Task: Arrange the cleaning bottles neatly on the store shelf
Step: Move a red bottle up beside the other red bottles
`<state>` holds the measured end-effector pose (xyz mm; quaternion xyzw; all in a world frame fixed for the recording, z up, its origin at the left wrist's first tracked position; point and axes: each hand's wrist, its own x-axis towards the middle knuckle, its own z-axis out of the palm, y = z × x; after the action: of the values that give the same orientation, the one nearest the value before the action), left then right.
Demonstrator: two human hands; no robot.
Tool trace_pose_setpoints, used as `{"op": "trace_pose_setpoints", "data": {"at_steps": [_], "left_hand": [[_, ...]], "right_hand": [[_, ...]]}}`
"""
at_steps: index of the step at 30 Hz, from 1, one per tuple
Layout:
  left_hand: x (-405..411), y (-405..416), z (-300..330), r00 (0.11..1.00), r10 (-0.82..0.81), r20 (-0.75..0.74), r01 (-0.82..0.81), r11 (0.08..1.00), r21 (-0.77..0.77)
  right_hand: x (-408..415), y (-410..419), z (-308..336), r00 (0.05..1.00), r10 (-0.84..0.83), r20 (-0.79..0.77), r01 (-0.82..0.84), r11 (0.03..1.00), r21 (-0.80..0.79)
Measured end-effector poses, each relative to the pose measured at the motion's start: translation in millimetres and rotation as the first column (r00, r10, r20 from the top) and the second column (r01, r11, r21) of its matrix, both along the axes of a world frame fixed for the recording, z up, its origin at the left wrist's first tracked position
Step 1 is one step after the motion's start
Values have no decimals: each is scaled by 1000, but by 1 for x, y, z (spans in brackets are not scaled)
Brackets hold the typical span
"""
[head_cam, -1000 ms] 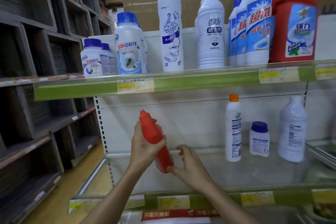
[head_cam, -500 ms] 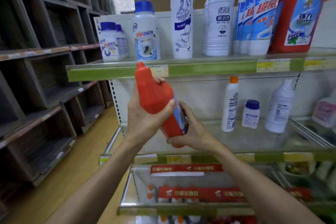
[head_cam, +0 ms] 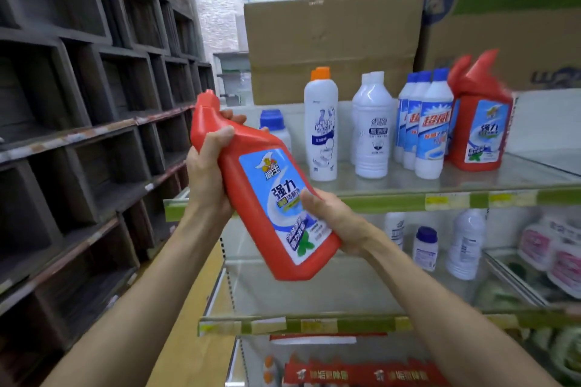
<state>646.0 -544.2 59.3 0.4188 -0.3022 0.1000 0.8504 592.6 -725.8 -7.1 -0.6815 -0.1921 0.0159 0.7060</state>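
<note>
Both hands are holding a red bottle (head_cam: 270, 195) in the air in front of the shelves, tilted so its angled cap is pointing up and to the left and its blue label is facing the camera. The left hand (head_cam: 209, 173) is gripping the neck and shoulder of the bottle, with the thumb lying across the red plastic and the fingers wrapping behind. The right hand (head_cam: 338, 223) is cupping the lower right side near the base, its thumb pressing on the label. The two hands are apart, one at each end of the bottle.

Below the bottle, a lower shelf (head_cam: 314, 324) with a green front edge is carrying a few white bottles (head_cam: 465, 245) toward its right end and a small white jar with a blue cap (head_cam: 425, 248) beside them.

Behind the held bottle, the upper shelf (head_cam: 408, 201) is carrying a row of bottles. At its left end a blue-capped jar (head_cam: 273, 122) is showing partly behind the red bottle. Next to it, going right, a tall white bottle with an orange cap (head_cam: 321, 132) is standing, then a plain white bottle (head_cam: 372, 129), then a tight group of white bottles with blue caps (head_cam: 424, 126), and near the right end two more red bottles (head_cam: 479, 122) of the same kind, upright.

Behind that row, cardboard boxes (head_cam: 333, 47) are stacked. Dark wooden cubbies (head_cam: 78, 104) are lining the left side of the aisle.
</note>
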Motion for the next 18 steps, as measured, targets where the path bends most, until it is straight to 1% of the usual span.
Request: {"op": "trace_pose_setpoints", "data": {"at_steps": [3,9,14,18], "left_hand": [[0,-3,7,996,-86,-17,86,996,32],[-5,-31,15,978,-195,-75,201,976,81],[-13,-80,23,950,-307,-60,312,946,89],[-28,-136,29,940,-327,-98,335,939,84]], "right_hand": [[-12,3,4,999,-47,-7,47,999,26],[-36,-13,12,986,-166,9,165,986,27],[-57,-52,18,966,-253,57,252,968,16],[-72,-101,18,942,-328,68,327,945,24]]}}
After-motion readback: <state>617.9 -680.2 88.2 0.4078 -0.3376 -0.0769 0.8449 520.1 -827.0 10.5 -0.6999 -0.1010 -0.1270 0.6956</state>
